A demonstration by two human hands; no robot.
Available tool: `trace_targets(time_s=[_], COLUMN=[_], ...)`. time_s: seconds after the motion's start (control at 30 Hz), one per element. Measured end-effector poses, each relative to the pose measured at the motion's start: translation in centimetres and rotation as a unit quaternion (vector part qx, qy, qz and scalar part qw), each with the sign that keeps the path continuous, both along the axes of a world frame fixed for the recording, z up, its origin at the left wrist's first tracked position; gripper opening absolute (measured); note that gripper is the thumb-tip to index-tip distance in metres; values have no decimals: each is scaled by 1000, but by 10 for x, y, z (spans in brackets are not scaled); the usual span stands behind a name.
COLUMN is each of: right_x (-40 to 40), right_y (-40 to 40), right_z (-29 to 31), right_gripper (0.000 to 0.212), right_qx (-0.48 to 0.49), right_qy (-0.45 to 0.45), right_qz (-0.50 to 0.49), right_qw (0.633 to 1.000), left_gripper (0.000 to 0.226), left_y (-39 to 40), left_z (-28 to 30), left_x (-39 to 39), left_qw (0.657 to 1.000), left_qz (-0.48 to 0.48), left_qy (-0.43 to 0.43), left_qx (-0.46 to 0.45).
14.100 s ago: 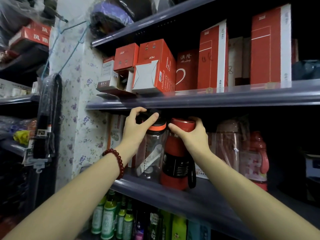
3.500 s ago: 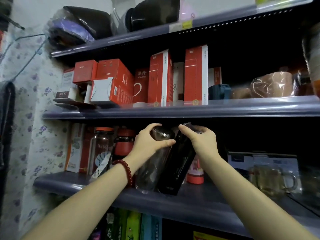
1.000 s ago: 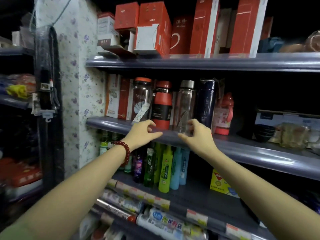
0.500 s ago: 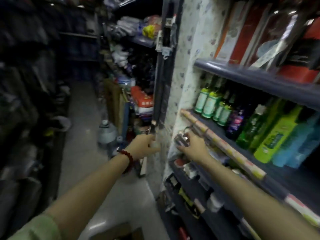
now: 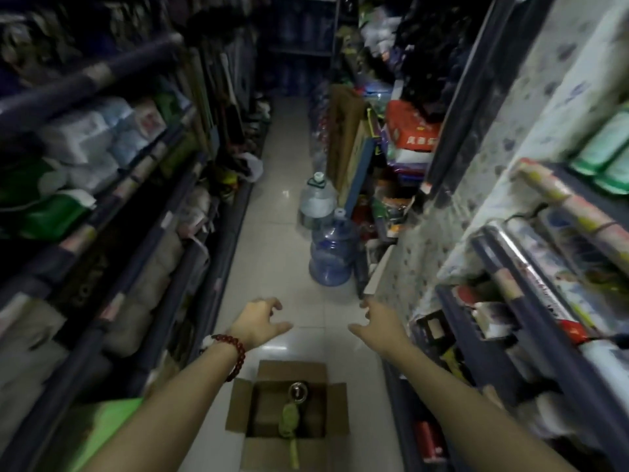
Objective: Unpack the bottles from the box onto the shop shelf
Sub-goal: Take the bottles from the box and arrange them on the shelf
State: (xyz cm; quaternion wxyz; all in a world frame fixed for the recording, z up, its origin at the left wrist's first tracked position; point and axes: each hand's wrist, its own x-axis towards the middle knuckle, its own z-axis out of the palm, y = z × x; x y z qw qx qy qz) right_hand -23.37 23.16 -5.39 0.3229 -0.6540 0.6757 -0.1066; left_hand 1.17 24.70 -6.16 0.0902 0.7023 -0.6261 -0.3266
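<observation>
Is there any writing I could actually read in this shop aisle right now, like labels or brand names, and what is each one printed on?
Red pack on the right-hand stack: white characters along its lower edge, too blurred to read.
Price strips on the right shelf edges: print too small and smeared.
Wrapped packs on the left shelves: markings blurred.
Cardboard box on the floor: no print visible.
Nothing here can be quoted with confidence.

My view now turns from the shelf of bottles down the aisle to the open box [image 5: 287, 408] on the floor, and my left hand [image 5: 258, 323] and right hand [image 5: 379, 323], off the shelf edge, reach out empty above it.
</observation>
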Motion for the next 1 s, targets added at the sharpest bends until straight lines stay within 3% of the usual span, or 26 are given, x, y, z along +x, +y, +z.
trace_targets(time_s=[0.33, 0.6, 0.83, 1.0], right_x=[30, 35, 49, 55], right_y=[-7, -5, -12, -19], right_z=[-250, -441, -560, -607], right_gripper=[50, 52, 47, 47], right_qx=[60, 43, -1, -31], right_qy=[-32, -11, -7, -9], right_qz=[5, 5, 29, 29], right_qw=[998, 999, 1000, 999], left_gripper=[52, 48, 49, 54], left_y=[-5, 10, 9, 8], left_z=[-251, -453, -572, -616], left_x=[26, 35, 35, 21], left_qw=[999, 998, 999, 997], left_qz=[-15, -20, -29, 9], left_qy=[-23, -3, 13, 78], left_qx=[32, 56, 27, -22])
